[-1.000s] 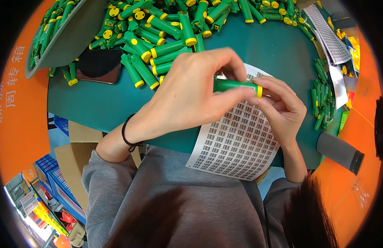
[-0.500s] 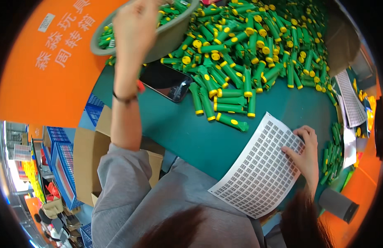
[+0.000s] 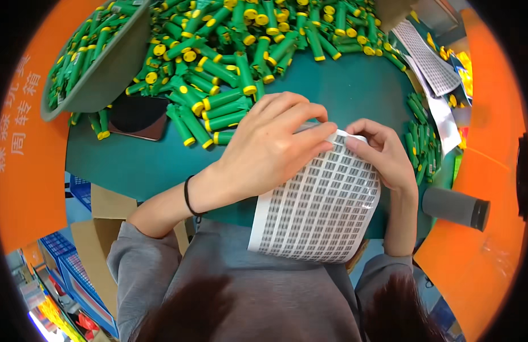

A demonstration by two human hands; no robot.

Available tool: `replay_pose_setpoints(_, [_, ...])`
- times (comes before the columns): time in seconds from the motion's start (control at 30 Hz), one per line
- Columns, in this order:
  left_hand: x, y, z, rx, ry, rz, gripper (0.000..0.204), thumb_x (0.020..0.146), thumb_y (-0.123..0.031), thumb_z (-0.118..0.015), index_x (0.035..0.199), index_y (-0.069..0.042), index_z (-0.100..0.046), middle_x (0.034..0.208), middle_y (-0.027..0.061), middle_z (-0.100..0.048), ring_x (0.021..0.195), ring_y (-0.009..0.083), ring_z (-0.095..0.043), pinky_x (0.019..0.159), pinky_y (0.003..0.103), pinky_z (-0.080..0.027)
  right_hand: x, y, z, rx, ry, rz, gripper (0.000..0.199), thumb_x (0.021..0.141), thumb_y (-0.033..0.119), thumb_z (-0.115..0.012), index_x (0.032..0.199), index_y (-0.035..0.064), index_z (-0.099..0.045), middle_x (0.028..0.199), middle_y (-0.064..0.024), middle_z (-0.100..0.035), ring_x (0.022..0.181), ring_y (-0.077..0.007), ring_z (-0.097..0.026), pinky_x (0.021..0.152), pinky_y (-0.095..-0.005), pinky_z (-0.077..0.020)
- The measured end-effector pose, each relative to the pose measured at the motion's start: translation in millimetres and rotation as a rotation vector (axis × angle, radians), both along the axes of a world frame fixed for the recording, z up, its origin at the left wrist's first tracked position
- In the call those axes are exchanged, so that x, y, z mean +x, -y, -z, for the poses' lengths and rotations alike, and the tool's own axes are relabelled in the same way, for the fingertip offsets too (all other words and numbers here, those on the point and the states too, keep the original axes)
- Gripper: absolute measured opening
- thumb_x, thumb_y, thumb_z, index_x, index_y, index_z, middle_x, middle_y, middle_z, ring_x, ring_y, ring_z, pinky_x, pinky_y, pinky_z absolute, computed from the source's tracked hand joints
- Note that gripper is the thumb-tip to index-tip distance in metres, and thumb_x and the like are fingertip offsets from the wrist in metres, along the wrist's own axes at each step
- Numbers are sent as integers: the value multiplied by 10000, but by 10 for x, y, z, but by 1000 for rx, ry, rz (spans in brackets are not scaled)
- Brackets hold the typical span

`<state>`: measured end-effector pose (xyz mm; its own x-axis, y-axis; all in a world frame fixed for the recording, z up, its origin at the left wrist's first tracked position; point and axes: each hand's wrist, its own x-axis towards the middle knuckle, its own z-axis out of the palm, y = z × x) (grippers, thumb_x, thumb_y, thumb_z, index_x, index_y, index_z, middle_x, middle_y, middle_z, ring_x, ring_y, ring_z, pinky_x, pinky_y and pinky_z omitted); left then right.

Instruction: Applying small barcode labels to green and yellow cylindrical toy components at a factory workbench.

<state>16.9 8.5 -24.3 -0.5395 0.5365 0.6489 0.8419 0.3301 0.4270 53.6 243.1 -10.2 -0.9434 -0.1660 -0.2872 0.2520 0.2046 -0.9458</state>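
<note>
A white sheet of small printed barcode stickers (image 3: 315,211) bends down from the table edge toward my lap. My left hand (image 3: 269,145), with a black band on the wrist, reaches across to its upper edge, fingers bent and fingertips close together there. At the same edge, my right hand (image 3: 383,151) pinches the sheet's right corner between thumb and curled fingers. Whether a single sticker is between the left fingertips is hidden. Just beyond my left hand lie loose green tubes with yellow ends (image 3: 224,108).
A grey basin (image 3: 118,65) full of green tubes stands at the far left, with a dark phone (image 3: 139,117) near it. More tubes (image 3: 420,134) and other sticker sheets (image 3: 432,62) lie at the right. A grey cylinder (image 3: 455,208) sits beside my right forearm; an open carton (image 3: 96,239) is below left.
My left hand has come down from over the basin to the sheet's upper edge. My right hand has shifted its hold to the upper corner, and the sheet now curves more. The view has turned.
</note>
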Motion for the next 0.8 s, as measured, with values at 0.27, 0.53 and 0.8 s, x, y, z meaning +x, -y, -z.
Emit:
replay_pose_setpoints(0.27, [88, -179, 138, -10, -180, -51, 242, 691, -123, -802, 927, -114, -749, 960, -13, -684, 873, 225, -577, 761, 359, -452, 117, -39, 127, -269, 124, 87, 180, 947, 176, -670, 963, -3, -683, 846, -17, -683, 740, -44, -615, 662, -189, -486])
replay_pose_setpoints(0.53, [50, -208, 234, 35, -155, -94, 216, 668, -109, -808, 870, -99, -733, 945, -12, -684, 869, 227, -578, 747, 342, -440, 93, 46, 174, -185, 58, 139, 167, 949, 161, -659, 920, -3, -679, 834, -16, -674, 721, -39, -599, 655, -185, -471])
replay_pose_setpoints(0.8, [-17, -106, 251, 149, 113, -40, 158, 771, -100, -765, 888, -90, -659, 977, 24, -661, 914, 258, -569, 800, 364, -448, -516, -93, 506, 486, -574, 112, 239, 903, 227, -715, 1016, 18, -689, 832, -22, -677, 806, -108, -597, 707, -233, -483])
